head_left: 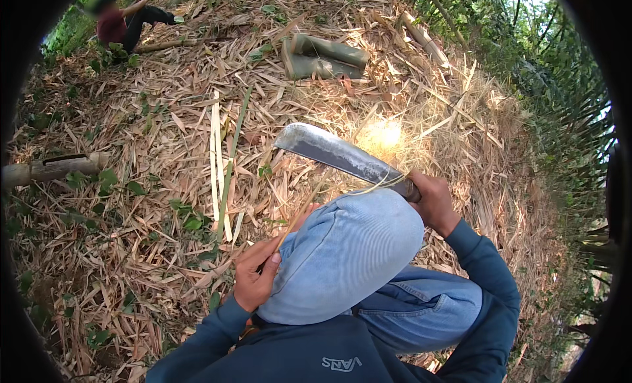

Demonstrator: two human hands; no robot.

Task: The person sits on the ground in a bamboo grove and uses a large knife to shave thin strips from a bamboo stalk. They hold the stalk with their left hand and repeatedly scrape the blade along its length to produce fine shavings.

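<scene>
My right hand [432, 202] is closed around the dark handle of a machete [339, 153], beside my raised knee. Its broad blade, pale along the upper edge and dark below, points to the far left. My left hand [257, 271] pinches a thin yellowish strip [297, 220], likely bamboo, at the near left side of the knee. From there the strip runs up past the knee toward the blade. A curl of thin strip [380, 183] lies by the blade's base near my right hand; whether it is the same piece I cannot tell.
Pale split strips [216, 159] and a green strip [235, 159] lie left of the blade. Olive rubber boots [322, 59] lie farther off. A cut bamboo pole [56, 169] is at the left, fine shavings [382, 136] beyond the machete. Another person [118, 24] sits far left.
</scene>
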